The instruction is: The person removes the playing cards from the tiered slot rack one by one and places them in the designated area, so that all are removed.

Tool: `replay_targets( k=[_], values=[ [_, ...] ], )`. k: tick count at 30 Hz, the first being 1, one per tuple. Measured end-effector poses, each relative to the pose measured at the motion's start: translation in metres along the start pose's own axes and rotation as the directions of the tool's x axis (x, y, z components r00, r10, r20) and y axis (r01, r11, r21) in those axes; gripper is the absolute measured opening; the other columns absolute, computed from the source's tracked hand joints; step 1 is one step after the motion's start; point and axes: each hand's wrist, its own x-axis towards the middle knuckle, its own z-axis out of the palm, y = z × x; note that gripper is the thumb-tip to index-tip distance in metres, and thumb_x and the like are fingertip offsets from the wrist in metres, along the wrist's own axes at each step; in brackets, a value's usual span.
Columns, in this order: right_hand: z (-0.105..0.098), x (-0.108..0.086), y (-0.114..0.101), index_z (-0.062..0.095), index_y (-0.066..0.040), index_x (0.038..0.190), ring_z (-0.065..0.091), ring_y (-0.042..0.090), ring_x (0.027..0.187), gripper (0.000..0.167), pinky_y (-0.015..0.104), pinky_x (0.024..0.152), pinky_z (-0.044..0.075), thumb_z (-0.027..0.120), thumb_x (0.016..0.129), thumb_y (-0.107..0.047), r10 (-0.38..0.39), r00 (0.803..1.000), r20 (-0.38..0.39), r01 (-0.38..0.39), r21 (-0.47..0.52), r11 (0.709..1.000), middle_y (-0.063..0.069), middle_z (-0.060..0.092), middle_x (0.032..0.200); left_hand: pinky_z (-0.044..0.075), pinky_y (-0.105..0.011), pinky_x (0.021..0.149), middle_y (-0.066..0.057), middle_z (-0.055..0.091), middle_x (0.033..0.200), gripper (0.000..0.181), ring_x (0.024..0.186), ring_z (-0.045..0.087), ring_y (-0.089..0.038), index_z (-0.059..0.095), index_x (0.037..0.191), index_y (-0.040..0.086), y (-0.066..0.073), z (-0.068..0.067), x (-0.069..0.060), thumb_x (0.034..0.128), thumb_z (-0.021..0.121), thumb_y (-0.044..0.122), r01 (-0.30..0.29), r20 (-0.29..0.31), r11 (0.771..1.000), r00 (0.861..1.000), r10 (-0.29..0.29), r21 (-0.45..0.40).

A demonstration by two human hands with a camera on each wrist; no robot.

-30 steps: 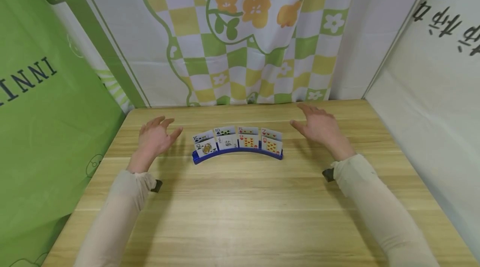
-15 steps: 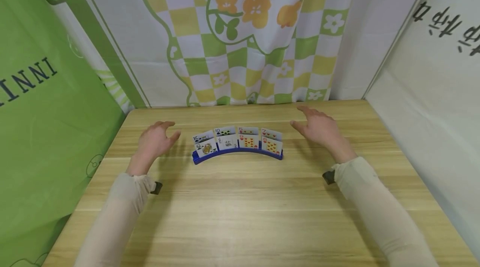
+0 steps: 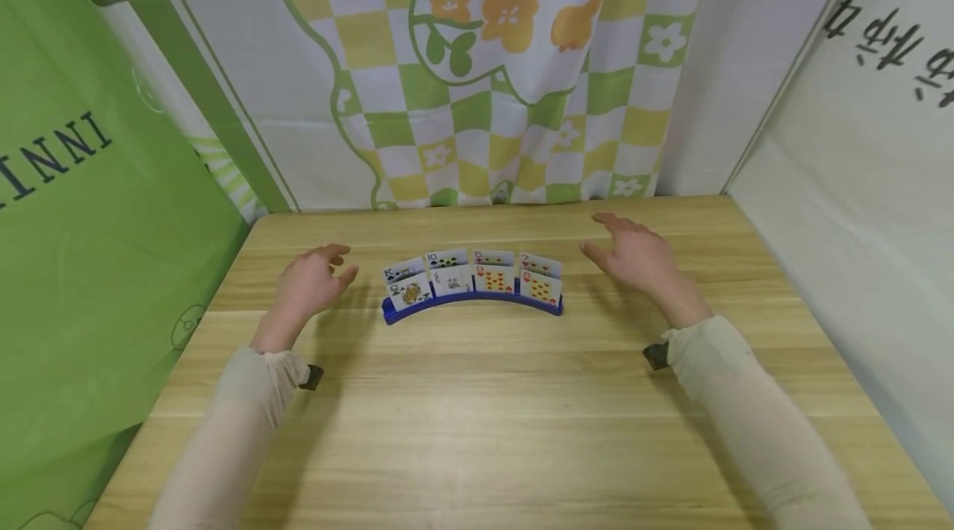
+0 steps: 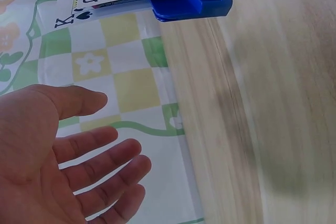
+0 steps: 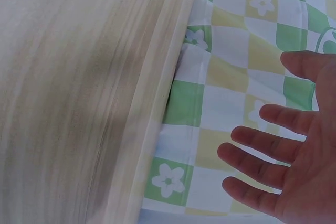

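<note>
A curved blue card holder [image 3: 477, 298] stands on the table with two rows of playing cards upright in it. At its left end, a queen of clubs [image 3: 411, 293] is in front of a king of spades [image 3: 403, 270]; further right a ten [image 3: 446, 257] and a seven [image 3: 540, 266] show in the back row. My left hand [image 3: 307, 286] hovers left of the holder, apart from it, fingers loosely bent and holding nothing. To the right of the holder my right hand [image 3: 639, 258] is held in the air, fingers spread apart, also holding nothing.
The wooden table [image 3: 477, 414] meets a patterned curtain [image 3: 514, 124] at its back edge. A green cloth [image 3: 112, 224] hangs along the left side, a white one [image 3: 857, 182] along the right. Dark wrist devices sit at both cuffs.
My left hand has shifted slightly and its fingers have drawn in a little. The right hand is almost still, a touch lower. Holder and cards stay in place.
</note>
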Motion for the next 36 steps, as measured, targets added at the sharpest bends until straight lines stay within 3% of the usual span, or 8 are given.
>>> replay_targets(
  k=[12, 21, 28, 36],
  values=[
    [0.004, -0.004, 0.000, 0.040, -0.010, 0.151, 0.050, 0.050, 0.130, 0.064, 0.067, 0.098, 0.044, 0.051, 0.100, -0.047, -0.028, 0.999, -0.035, 0.029, 0.031, 0.999, 0.025, 0.049, 0.148, 0.054, -0.053, 0.083, -0.016, 0.073, 0.115, 0.046, 0.095, 0.072, -0.032, 0.056, 0.138, 0.007, -0.005, 0.007, -0.003, 0.0990, 0.058, 0.031, 0.015, 0.029, 0.999, 0.999, -0.014, -0.038],
    [0.006, -0.007, 0.001, 0.043, -0.009, 0.149, 0.056, 0.046, 0.124, 0.062, 0.066, 0.099, 0.043, 0.051, 0.100, -0.047, -0.042, 0.999, -0.034, 0.044, 0.068, 0.997, 0.025, 0.056, 0.140, 0.054, -0.053, 0.084, -0.014, 0.073, 0.115, 0.045, 0.097, 0.072, -0.032, 0.057, 0.137, 0.007, -0.008, 0.010, -0.005, 0.0990, 0.058, 0.032, 0.027, 0.040, 0.997, 0.999, -0.025, -0.070],
    [0.009, -0.010, 0.003, 0.044, -0.009, 0.147, 0.062, 0.041, 0.118, 0.059, 0.060, 0.092, 0.049, 0.052, 0.100, -0.044, -0.060, 0.997, -0.039, 0.064, 0.104, 0.993, 0.023, 0.058, 0.138, 0.053, -0.053, 0.085, -0.016, 0.073, 0.115, 0.043, 0.098, 0.071, -0.034, 0.059, 0.134, 0.006, -0.008, 0.011, -0.009, 0.0994, 0.057, 0.031, 0.005, 0.037, 0.997, 0.999, -0.003, -0.075],
    [0.010, -0.013, 0.004, 0.045, -0.009, 0.146, 0.061, 0.040, 0.119, 0.058, 0.061, 0.093, 0.047, 0.051, 0.101, -0.046, -0.070, 0.997, -0.025, 0.073, 0.137, 0.988, 0.021, 0.059, 0.138, 0.052, -0.054, 0.086, -0.016, 0.074, 0.113, 0.042, 0.096, 0.072, -0.032, 0.060, 0.134, 0.005, -0.012, 0.014, -0.013, 0.0994, 0.058, 0.030, -0.007, 0.041, 0.995, 0.999, 0.011, -0.099]
  ],
)
